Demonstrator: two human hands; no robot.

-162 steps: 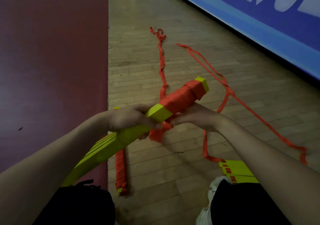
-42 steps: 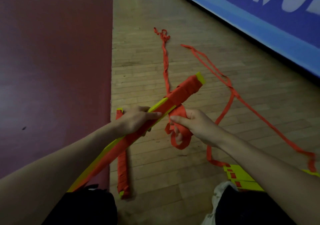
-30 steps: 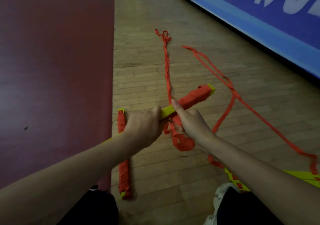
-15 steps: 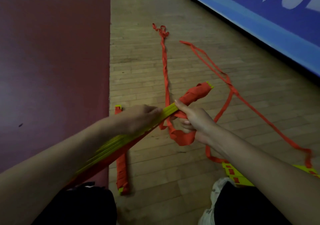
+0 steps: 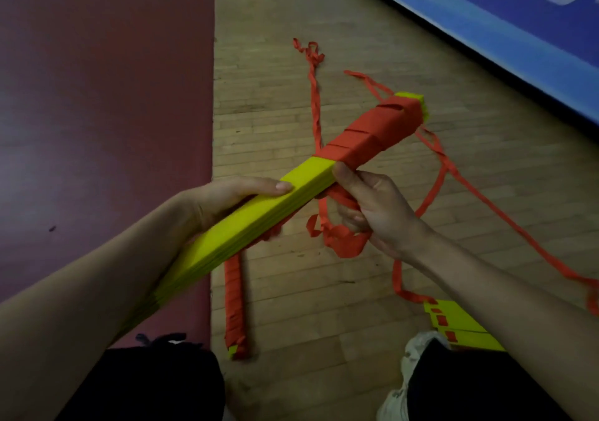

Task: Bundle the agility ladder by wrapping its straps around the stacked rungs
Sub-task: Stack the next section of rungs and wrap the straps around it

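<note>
A wooden floor [image 5: 324, 291] runs ahead, with a dark red mat [image 5: 97, 112] along its left side and a blue banner [image 5: 486, 25] slanting across the upper right. By the mat's edge lies a second bundle [image 5: 234, 304], bound in red, its top end hidden under the held stack. At lower right, beside a pale shoe [image 5: 416, 349], sit more yellow rungs [image 5: 460, 323] with red tabs. Behind the hands a loose strap [image 5: 449, 169] trails in loops over the boards.

The stacked rungs [image 5: 259, 222] are held in the air above the mat's edge, slanting up to the right, flat and yellow with layered edges showing. Their far end is covered in overlapping turns of red wrapping [image 5: 369, 132] (a yellow tip pokes out). The left hand [image 5: 223, 200] has its grip around the bare yellow part, thumb flat on top. The right hand [image 5: 372, 206] has its grip closed on a bunch of strap just beneath the stack, thumb against the rungs where the wrapping ends.
</note>
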